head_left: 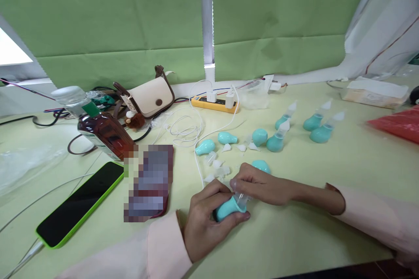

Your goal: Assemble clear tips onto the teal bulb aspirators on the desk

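A: Where is the held bulb being kept?

B: Just above the tabletop, toward six o'clock in the view. The left hand is grasping it from the seven o'clock side, its grip wrapping the round body while the mouth is facing two o'clock. That is probably steadying the soft body and leaving the mouth clear.

A: And the other grip?

B: The right hand is reaching in from three o'clock and pinching a clear tube, which is meeting that mouth. The fingers are hiding its upper end, so I'm not telling how deep it is sitting. Pinching it high is likely keeping the fingertips off the rim.

A: What is lying around them?

B: From the held bulb, two bare bulbs are lying on their sides between eleven and twelve o'clock. Loose white tips are scattering nearer, seemingly staying within easy reach. Between one and two o'clock, tipped bulbs are standing on their round ends, perhaps being kept apart from the loose parts.

A: And toward nine?

B: A black-screened phone is lying there, well apart, with a cable running to its near end, so it is probably charging.
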`<state>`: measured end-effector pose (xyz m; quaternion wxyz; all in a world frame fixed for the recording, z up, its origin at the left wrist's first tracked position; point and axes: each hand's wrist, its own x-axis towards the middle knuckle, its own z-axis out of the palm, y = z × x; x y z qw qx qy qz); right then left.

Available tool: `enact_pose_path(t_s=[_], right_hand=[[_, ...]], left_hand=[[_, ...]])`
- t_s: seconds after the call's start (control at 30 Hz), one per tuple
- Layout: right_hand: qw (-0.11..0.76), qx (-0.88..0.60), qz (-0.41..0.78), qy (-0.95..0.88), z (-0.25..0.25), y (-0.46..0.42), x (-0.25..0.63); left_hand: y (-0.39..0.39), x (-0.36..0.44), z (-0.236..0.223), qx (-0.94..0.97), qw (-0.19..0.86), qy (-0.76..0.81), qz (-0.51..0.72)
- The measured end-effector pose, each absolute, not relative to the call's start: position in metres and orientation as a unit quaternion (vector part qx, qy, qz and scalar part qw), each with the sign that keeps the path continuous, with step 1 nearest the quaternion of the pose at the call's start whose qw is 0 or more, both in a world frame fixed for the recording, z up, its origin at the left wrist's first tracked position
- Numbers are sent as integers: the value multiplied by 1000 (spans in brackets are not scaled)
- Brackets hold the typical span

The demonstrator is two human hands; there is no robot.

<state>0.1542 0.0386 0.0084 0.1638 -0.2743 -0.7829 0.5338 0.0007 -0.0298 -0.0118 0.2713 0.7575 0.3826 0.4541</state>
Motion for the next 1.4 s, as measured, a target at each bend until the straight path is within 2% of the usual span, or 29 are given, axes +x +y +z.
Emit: enact_pose_path(t_s=[0.1, 0.2, 0.27, 0.4, 0.63, 0.93, 1.23, 1.4], right_hand=[[244, -328, 560, -720, 8, 49, 159], [327, -363, 506, -711, 16, 56, 165], [347, -384, 448, -729, 23, 60, 168], [285, -430, 344, -785, 26, 68, 170], [225, -472, 198, -829, 13, 83, 173], [207, -472, 162, -842, 27, 84, 181], [84, -472, 76, -874, 59, 76, 197], [-5, -351, 122, -928, 65, 59, 195]], left_hand=[[-32, 0, -8, 760, 272, 363, 465], [-33, 1, -8, 762, 247, 357, 481], [-33, 0, -10, 777, 208, 356, 476], [-31, -1, -18, 783, 145, 401, 452], [-26, -2, -23, 776, 183, 434, 420], [-23, -3, -24, 771, 197, 455, 400], [-18, -5, -29, 789, 99, 438, 419], [-11, -8, -30, 797, 81, 441, 405]])
